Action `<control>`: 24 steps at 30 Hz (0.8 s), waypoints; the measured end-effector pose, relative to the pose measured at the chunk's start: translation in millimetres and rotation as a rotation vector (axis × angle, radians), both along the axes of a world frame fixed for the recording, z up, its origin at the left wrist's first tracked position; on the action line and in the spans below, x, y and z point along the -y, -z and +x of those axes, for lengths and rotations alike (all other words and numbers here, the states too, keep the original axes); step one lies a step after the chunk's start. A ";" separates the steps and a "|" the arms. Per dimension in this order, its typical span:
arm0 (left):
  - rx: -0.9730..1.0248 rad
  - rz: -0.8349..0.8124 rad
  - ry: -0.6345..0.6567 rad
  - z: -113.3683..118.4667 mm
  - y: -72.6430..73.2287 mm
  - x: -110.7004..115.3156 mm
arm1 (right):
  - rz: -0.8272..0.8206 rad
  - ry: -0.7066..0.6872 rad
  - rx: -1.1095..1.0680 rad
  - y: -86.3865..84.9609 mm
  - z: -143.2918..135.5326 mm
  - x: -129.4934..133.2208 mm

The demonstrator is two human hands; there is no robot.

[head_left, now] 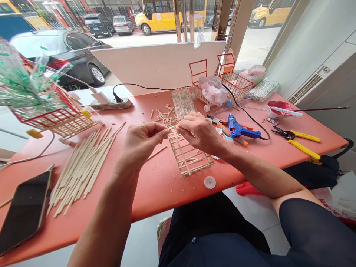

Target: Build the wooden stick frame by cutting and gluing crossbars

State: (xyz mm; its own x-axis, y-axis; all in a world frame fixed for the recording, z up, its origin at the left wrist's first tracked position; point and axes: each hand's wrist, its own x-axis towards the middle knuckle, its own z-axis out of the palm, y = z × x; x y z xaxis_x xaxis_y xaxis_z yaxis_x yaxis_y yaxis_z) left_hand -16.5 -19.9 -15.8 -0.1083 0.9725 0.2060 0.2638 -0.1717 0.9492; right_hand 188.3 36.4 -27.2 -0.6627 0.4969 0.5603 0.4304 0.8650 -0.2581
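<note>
A flat lattice of thin wooden sticks (189,156) lies on the orange table in front of me. My left hand (146,139) is at its far left corner, thumb and forefinger pinched together on a small end of stick. Beside it, my right hand (198,131) is curled over the lattice's far edge, its fingers closed; what they hold is hidden under them. The two hands' fingertips are a small gap apart. A loose stick (157,152) lies below my left hand. Just past the hands are short cut pieces (166,114) and a clear plastic packet (182,102).
Loose long sticks (83,167) and a phone (26,207) lie at left, near a stick basket (69,122). At right are a blue glue gun (240,128) with its cord, yellow-handled pliers (304,142) and a red-stained cup (279,110). A white wheel (209,182) sits near the front edge.
</note>
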 end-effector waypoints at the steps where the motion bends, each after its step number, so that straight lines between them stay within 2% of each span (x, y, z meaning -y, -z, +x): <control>1: 0.000 0.001 0.002 -0.1 0.2 -0.1 | 0.002 0.001 0.000 0.1 0.1 0.1; 24: 0.007 -0.003 0.000 -2.3 4.4 -0.7 | 0.018 -0.002 -0.003 0.9 0.4 -0.5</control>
State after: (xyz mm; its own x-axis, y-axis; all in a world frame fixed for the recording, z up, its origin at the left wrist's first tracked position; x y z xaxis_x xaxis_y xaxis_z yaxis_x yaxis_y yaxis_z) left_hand -18.8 -19.2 -20.1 -0.1101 0.9730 0.2028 0.2573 -0.1692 0.9514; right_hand 188.7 37.0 -28.1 -0.6621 0.4852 0.5712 0.4274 0.8705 -0.2440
